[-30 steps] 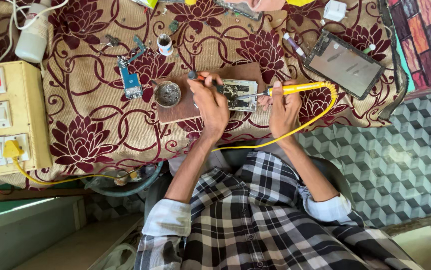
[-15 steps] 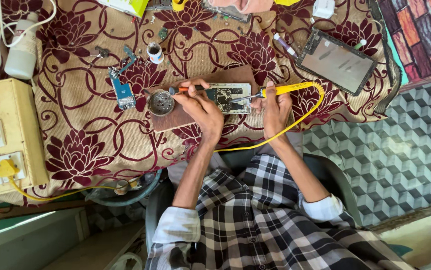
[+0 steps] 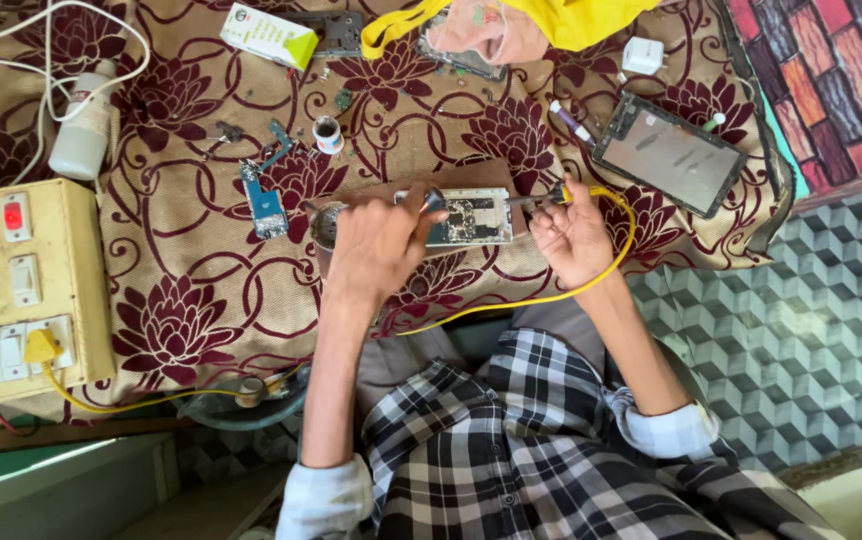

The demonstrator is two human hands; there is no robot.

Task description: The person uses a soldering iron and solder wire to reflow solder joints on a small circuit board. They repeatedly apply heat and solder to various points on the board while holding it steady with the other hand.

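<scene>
Soldering iron (image 3: pixel 549 196) is gripped in right hand (image 3: pixel 573 235), tip kept steady on phone board (image 3: pixel 466 217); left hand (image 3: pixel 376 245) is clenched beside board, contents unclear.

My counter (image 3: pixel 181 250), draped in a maroon-flowered cloth, carries a brown board (image 3: pixel 496 172) under an opened phone (image 3: pixel 466 217), a tablet (image 3: pixel 669 153), a white bottle (image 3: pixel 83 125), a blue circuit piece (image 3: pixel 266 208), a small box (image 3: pixel 269 35) and a yellowed switchboard (image 3: pixel 21 290).
</scene>
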